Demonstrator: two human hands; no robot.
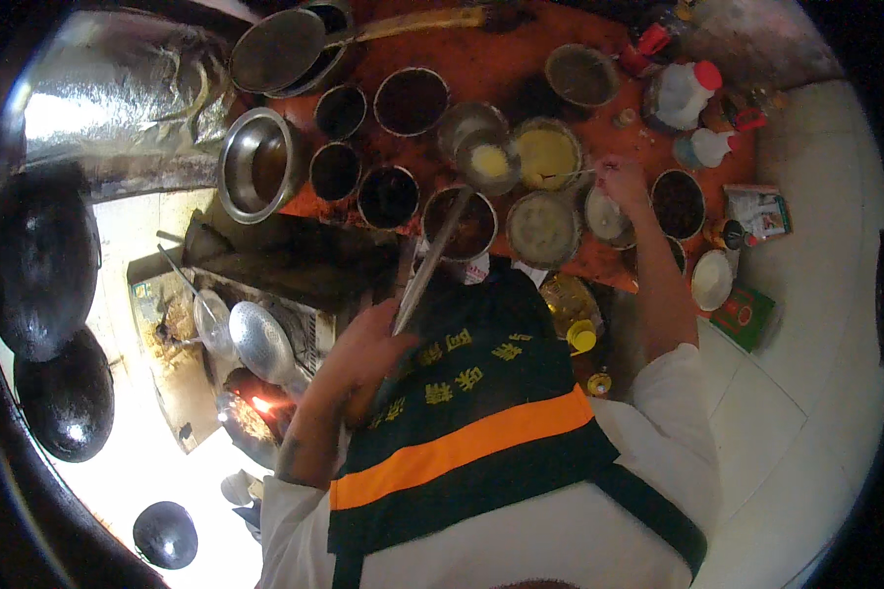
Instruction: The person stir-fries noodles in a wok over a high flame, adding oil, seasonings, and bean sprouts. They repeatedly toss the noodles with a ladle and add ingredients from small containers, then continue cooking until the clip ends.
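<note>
My left hand (pixel 368 342) grips the end of a long metal ladle handle (pixel 431 261). The ladle's bowl (pixel 513 173) carries a pale yellow substance and hangs over the bowls, beside a metal bowl (pixel 471 118). Between the fingers of my right hand (pixel 622 182) is a thin spoon (pixel 578 173), its far end at a bowl of yellow seasoning (pixel 549 147). Under my right hand stands a bowl with whitish contents (pixel 605 215). Near the ladle are a bowl of dark reddish sauce (pixel 479 234) and a bowl of pale contents (pixel 544 230).
A red table (pixel 501 44) bears several dark-filled bowls (pixel 388 197), a steel basin (pixel 254 166), a strainer (pixel 278 50) and red-capped jugs (pixel 683 94). At left, flame shows beside a wok (pixel 247 427) below a perforated skimmer (pixel 260 342). An oil bottle (pixel 571 305) stands below the table edge.
</note>
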